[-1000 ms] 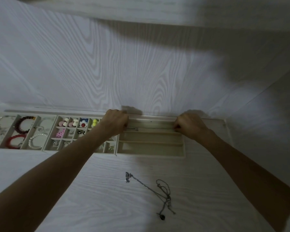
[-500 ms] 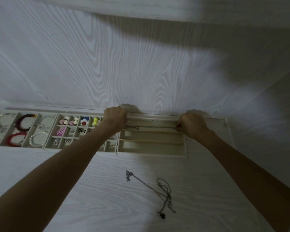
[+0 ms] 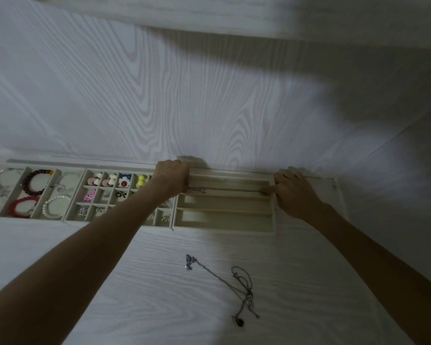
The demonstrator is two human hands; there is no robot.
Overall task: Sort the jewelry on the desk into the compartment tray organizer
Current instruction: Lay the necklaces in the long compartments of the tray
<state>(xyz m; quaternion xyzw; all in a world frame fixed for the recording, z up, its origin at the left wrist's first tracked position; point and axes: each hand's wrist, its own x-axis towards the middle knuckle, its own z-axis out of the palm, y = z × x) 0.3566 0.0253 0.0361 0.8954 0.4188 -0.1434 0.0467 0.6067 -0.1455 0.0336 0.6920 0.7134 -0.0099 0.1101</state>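
Three beige compartment trays stand in a row against the back wall. In the right tray (image 3: 224,224), which has long slots, a thin silver necklace (image 3: 224,189) lies stretched along the second slot from the back. My left hand (image 3: 172,178) is curled at the chain's left end, by its small pendant. At the right end my right hand (image 3: 294,192) pinches the chain against the tray's side. Nearer to me, tangled necklaces (image 3: 219,282) with dark pendants lie on the white desk.
The middle tray (image 3: 120,192) holds earrings, rings and coloured charms in small cells. The left tray (image 3: 30,192) holds red, dark and pearl bracelets. A side wall rises on the right. White wood-grain desk surface (image 3: 85,282) spreads in front of the trays.
Both hands have stayed at the two ends of the slot with the chain between them. The right hand's fingers have spread a little over the tray's edge.
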